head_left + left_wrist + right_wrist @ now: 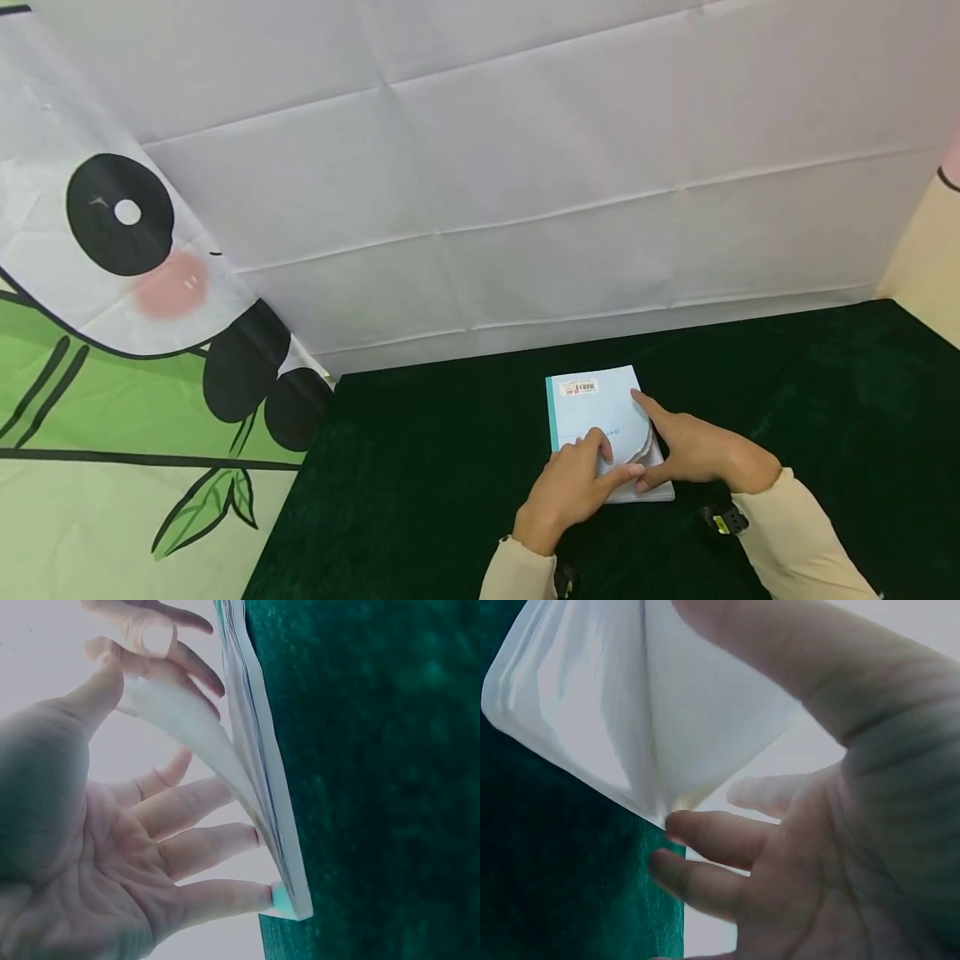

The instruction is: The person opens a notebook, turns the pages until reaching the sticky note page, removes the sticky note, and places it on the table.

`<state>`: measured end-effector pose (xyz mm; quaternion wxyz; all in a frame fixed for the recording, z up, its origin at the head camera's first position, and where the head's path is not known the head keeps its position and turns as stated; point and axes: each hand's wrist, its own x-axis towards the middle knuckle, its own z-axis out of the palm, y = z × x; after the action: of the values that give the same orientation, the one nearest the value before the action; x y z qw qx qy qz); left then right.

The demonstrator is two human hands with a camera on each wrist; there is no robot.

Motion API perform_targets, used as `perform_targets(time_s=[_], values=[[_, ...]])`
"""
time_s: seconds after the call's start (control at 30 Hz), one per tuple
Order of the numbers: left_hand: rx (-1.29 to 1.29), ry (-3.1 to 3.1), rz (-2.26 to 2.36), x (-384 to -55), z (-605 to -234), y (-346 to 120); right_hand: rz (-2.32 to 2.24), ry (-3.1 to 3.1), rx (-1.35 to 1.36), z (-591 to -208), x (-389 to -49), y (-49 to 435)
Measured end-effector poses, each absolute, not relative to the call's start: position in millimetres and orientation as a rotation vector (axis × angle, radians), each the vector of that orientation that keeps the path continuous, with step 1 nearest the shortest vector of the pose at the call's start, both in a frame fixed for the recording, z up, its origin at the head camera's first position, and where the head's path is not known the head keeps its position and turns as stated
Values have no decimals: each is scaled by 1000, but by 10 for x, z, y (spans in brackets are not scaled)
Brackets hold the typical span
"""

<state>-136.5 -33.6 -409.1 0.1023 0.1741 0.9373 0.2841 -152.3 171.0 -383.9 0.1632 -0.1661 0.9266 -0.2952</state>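
A thin notebook [592, 408] with a light blue cover, a teal spine strip and a barcode sticker [578, 387] lies on the dark green cloth. Its near right corner is bent up, showing white pages [592, 697] beneath. My left hand [566, 487] lies over the near part of the cover, its thumb at the raised corner and its fingers spread toward the spine [281, 900]. From the right, my right hand [697, 450] grips the raised sheets at the edge, index finger on the cover and thumb low by the corner. The two thumbs nearly meet there.
Dark green cloth [420, 467] covers the table. Behind it hangs a creased white sheet [525, 167], and a cartoon-printed backdrop [150, 400] stands at the left. Cream sleeves [795, 533] and dark wrist devices [726, 520] are on both arms.
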Motion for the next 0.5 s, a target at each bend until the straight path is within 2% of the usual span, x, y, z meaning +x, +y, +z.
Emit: perform_targets(time_s=[0.5], values=[[574, 2802, 670, -1408, -3954, -155, -679, 2652, -452, -3669, -1610, 1918]])
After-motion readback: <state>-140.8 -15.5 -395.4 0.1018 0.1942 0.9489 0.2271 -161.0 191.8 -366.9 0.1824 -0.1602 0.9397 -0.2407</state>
